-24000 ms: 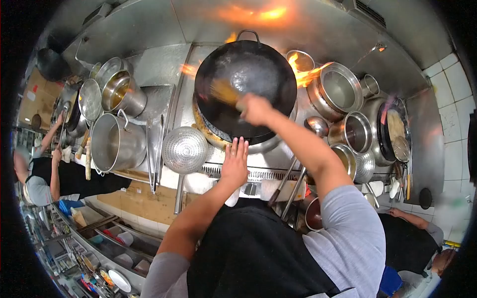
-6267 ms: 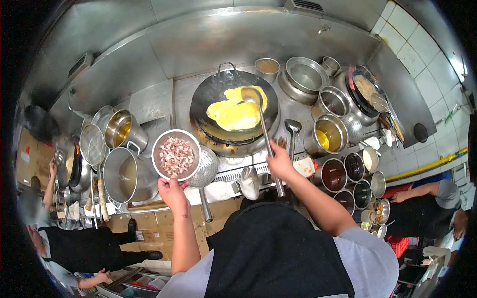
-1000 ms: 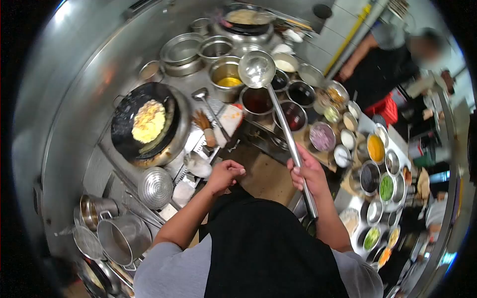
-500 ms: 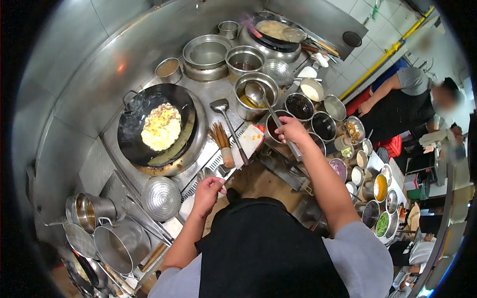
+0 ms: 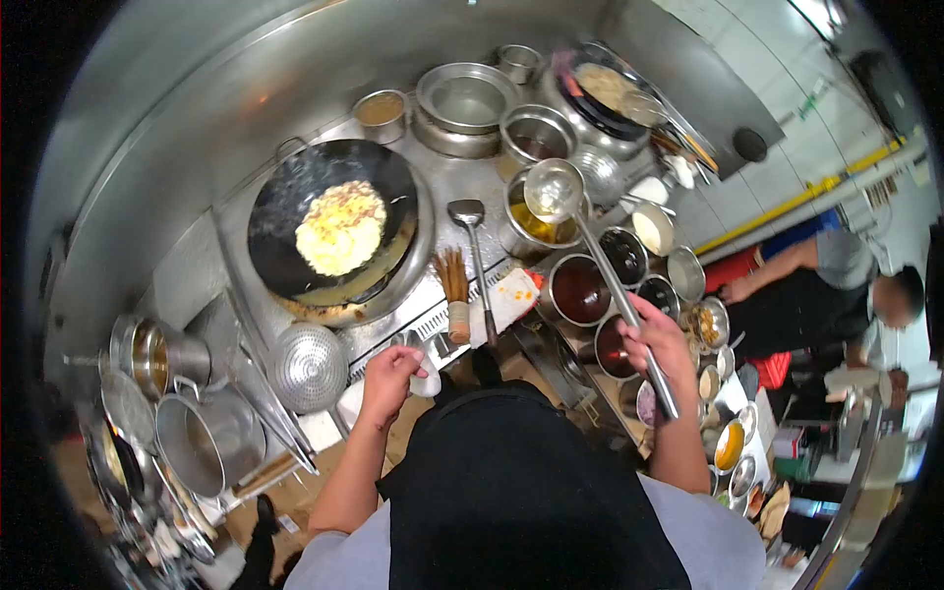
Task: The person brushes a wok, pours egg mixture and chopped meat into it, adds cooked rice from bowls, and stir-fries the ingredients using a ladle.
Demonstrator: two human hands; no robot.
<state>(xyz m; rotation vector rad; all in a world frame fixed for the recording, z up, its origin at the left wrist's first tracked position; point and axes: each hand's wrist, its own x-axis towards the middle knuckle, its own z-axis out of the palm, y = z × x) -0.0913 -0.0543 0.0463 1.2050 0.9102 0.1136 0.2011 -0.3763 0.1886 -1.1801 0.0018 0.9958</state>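
Observation:
My right hand (image 5: 657,339) is closed around the long handle of a metal ladle (image 5: 554,190). The ladle's bowl hangs over a pot of yellow oil (image 5: 541,228). My left hand (image 5: 395,379) is pinched in front of my apron; beside its fingers is a small pale object (image 5: 426,380) whose kind is unclear. To the left, egg with small reddish bits (image 5: 341,228) lies in a steaming black wok (image 5: 270,231). Between wok and oil pot rest a spatula (image 5: 478,258) and a bamboo brush (image 5: 454,295), with a stained white cloth (image 5: 506,300) beside them.
A perforated strainer (image 5: 308,369) lies left of my left hand, above a large pot (image 5: 211,442). Pots of dark sauce (image 5: 580,290) and seasoning bowls line my right. A second wok (image 5: 605,88) stands at the back; a co-worker (image 5: 816,285) is at far right.
My right hand has drawn back toward me and to the right, and the ladle bowl has risen out over the oil pot. The camera view has shifted and tilted slightly.

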